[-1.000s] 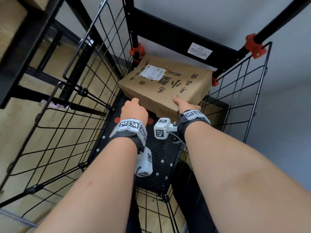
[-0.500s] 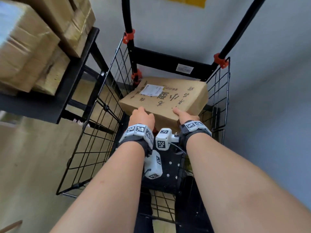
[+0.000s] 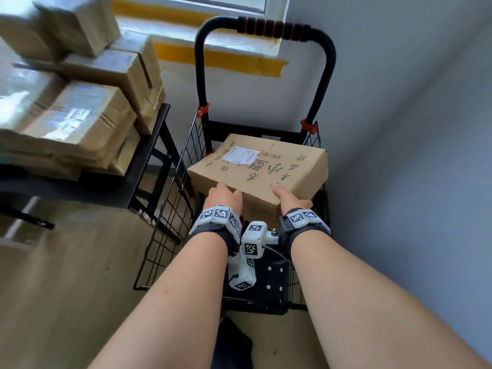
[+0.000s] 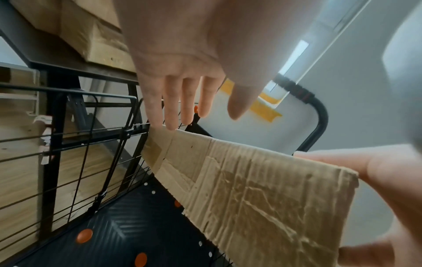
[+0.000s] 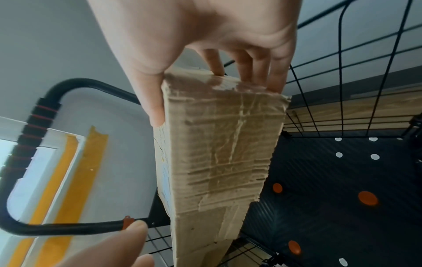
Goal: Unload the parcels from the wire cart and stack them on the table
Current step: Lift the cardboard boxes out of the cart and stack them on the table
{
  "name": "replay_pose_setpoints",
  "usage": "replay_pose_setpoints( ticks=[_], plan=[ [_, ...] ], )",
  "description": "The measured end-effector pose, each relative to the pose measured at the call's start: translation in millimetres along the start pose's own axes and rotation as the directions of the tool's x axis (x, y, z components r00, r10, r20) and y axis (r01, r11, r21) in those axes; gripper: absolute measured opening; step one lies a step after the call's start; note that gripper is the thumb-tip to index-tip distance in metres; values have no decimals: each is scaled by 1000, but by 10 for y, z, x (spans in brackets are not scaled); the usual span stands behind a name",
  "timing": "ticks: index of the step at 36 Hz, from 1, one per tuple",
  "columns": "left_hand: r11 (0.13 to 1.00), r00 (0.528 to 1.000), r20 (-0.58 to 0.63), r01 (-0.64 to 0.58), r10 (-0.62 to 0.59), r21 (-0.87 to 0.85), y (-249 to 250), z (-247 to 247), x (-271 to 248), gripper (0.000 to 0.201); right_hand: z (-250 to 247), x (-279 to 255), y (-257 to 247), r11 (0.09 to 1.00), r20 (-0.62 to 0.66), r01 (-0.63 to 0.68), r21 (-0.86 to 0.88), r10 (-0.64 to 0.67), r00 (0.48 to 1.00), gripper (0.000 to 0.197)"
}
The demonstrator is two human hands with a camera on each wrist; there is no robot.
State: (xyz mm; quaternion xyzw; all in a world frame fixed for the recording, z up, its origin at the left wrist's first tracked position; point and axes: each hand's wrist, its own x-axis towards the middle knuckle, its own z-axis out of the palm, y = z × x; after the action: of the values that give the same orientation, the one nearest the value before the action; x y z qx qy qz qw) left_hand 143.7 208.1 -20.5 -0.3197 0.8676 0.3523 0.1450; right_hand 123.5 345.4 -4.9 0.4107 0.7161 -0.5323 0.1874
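A brown cardboard parcel (image 3: 262,169) with a white label and black writing hangs tilted above the wire cart (image 3: 170,235), clear of its black floor (image 3: 269,283). My left hand (image 3: 225,197) holds its near left corner, thumb on top. In the left wrist view the fingers (image 4: 170,115) reach past the parcel's (image 4: 262,189) edge. My right hand (image 3: 288,198) grips the near right corner. The right wrist view shows that hand (image 5: 212,94) pinching the parcel (image 5: 219,153), thumb on one face and fingers on the opposite one.
A black table (image 3: 114,190) stands left of the cart with several taped parcels (image 3: 80,123) stacked on it. The cart's black handle (image 3: 266,26) rises behind the parcel. A grey wall runs along the right, and wood flooring lies to the left.
Both hands have lifted the parcel up off the cart floor. The view has risen and pulled back, bringing the table's stacked parcels and the cart handle into sight.
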Motion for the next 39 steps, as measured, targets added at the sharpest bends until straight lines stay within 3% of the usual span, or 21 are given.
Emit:
replay_pose_setpoints(
  ticks=[13, 21, 24, 30, 39],
  plan=[
    [992, 990, -144, -21, 3, -123, -300, -343, -1560, 61, -842, -1052, 725, 976, 117, 127, 179, -149, 982, 106],
    [975, 976, -217, -62, 14, -214, -440, -879, -2148, 75, -958, -1708, 830, 954, 199, 227, 197, -266, 943, 105],
    [958, 969, -249, -79, 9, -276, -508, -1149, -2244, 81, -879, -1954, 802, 932, 257, 281, 230, -337, 906, 96],
    [908, 962, -273, -100, -17, -407, -813, -1704, -2383, 95, -343, -2052, 775, 921, 352, 245, 302, -346, 870, 120],
    [819, 954, -279, -72, -111, -570, -1583, -2537, -2418, 97, 511, -3046, 827, 898, 479, 302, 320, -429, 766, 80]
  ],
)
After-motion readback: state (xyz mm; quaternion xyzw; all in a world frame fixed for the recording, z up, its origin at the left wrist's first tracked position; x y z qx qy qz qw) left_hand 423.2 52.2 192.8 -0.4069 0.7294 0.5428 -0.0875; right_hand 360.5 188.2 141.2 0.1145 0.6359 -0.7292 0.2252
